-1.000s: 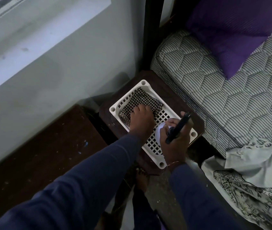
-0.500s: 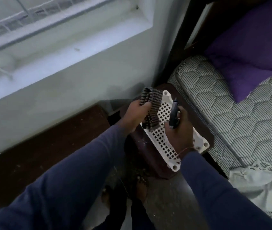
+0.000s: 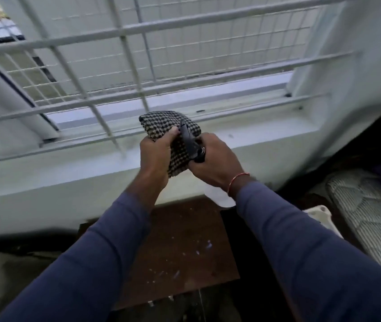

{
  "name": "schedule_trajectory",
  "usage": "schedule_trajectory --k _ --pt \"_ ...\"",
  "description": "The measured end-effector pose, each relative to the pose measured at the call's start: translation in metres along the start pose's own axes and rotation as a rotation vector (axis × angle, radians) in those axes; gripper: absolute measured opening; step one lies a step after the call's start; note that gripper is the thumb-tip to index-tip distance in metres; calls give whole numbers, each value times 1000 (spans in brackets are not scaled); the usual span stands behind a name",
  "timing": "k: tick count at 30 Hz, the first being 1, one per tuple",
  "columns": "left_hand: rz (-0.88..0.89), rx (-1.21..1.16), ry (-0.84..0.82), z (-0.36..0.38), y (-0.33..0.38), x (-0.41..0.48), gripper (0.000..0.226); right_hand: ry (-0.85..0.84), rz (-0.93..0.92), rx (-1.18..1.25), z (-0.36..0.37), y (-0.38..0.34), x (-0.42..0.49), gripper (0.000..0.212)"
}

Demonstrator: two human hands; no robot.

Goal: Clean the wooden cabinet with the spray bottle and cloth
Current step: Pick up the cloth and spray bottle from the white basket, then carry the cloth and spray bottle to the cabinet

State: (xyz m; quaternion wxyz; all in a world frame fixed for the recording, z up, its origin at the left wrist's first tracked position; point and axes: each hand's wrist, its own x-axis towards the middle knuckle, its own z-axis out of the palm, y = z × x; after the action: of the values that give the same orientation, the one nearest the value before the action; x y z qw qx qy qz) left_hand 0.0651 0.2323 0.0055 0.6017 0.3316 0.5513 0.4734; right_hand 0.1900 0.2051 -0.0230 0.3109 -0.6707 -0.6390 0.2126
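The checked cloth (image 3: 173, 140) is held up in front of the window sill (image 3: 266, 133), above the wooden cabinet (image 3: 180, 252). The fingers of the left hand (image 3: 156, 154) are closed on the cloth. The right hand (image 3: 215, 159) is wrapped around the spray bottle (image 3: 190, 145), whose black head touches the cloth. A white basket (image 3: 319, 212) and a mattress (image 3: 370, 214) are at the right

Mid-frame, the left hand (image 3: 156, 154) grips a checked cloth (image 3: 173, 133) — the right hand (image 3: 217, 159) holds the spray bottle (image 3: 190, 145) against it, above the wooden cabinet (image 3: 185, 252).
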Motion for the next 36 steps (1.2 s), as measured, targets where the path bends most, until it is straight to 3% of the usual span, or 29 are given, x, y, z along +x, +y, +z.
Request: schedule_trajectory --k 4,10,14,20,25,29,36 --pt "42 -95 72 -58 2 19 14 -33 -5 -58 48 -32 12 14" --pt "101 -29 227 -120 -40 48 7 -219 -7 -138 120 -50 6 9" --pt "139 -6 346 -149 -99 64 14 -333 -7 -190 172 -36 -3 7" --pt "186 51 365 -188 -211 106 13 -363 -18 -312 267 27 -21 13" --pt "318 165 333 -224 -279 145 36 -310 -125 -361 338 68 -31 13" --pt "388 227 268 -251 -313 157 11 -252 -177 -421 380 87 -41 19" --pt "658 445 220 -293 -331 72 22 -46 -210 -536 387 62 -139 15"
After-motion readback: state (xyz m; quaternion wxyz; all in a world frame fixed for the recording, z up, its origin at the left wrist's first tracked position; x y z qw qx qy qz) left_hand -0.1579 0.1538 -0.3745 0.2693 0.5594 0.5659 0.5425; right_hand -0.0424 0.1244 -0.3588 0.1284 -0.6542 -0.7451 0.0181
